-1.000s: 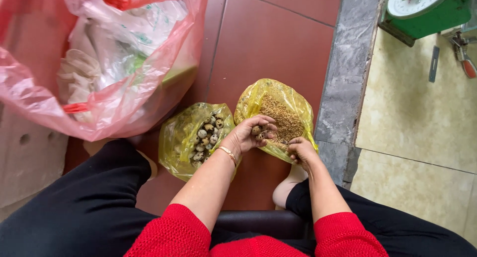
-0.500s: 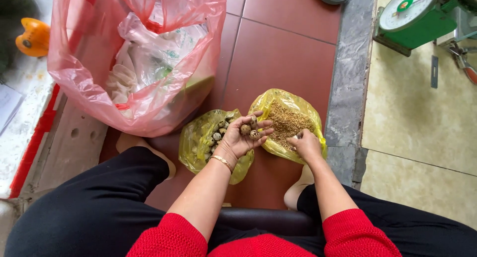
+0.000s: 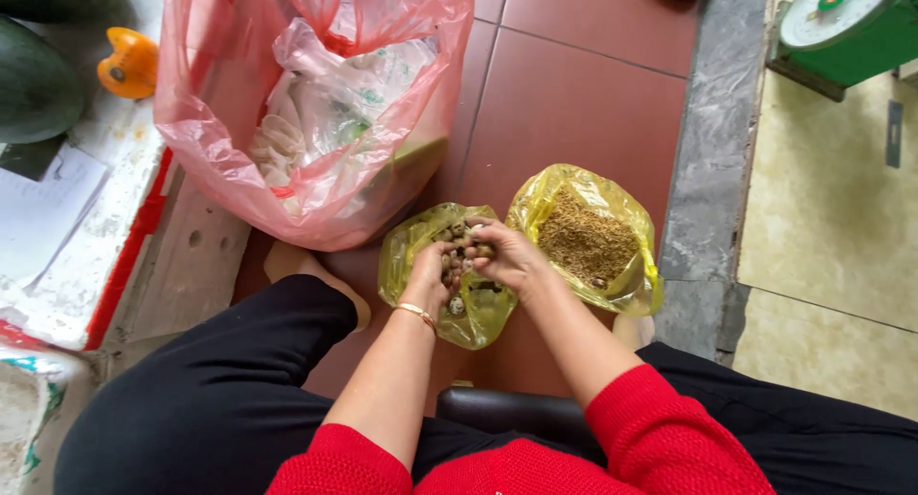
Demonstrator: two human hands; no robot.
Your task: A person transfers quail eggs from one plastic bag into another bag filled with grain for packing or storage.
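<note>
Two yellow plastic bags lie open on the red tiled floor in front of me. The left yellow bag (image 3: 411, 261) holds small speckled eggs (image 3: 457, 306); the right yellow bag (image 3: 623, 200) holds brown husk-like grain (image 3: 585, 242). My left hand (image 3: 432, 270), with a gold bracelet at the wrist, reaches into the egg bag with its fingers curled around several eggs. My right hand (image 3: 507, 251) is over the same bag and holds more of the small eggs, fingers closed on them.
A big pink plastic bag (image 3: 220, 122) with white bags inside stands to the left. An orange fruit (image 3: 129, 63) and dark melons lie at the far left. A green weighing scale (image 3: 841, 26) sits at the top right beyond a grey stone sill (image 3: 712, 160).
Both hands have moved left from the grain bag to the egg bag. The view has shifted, showing more of the left side.
</note>
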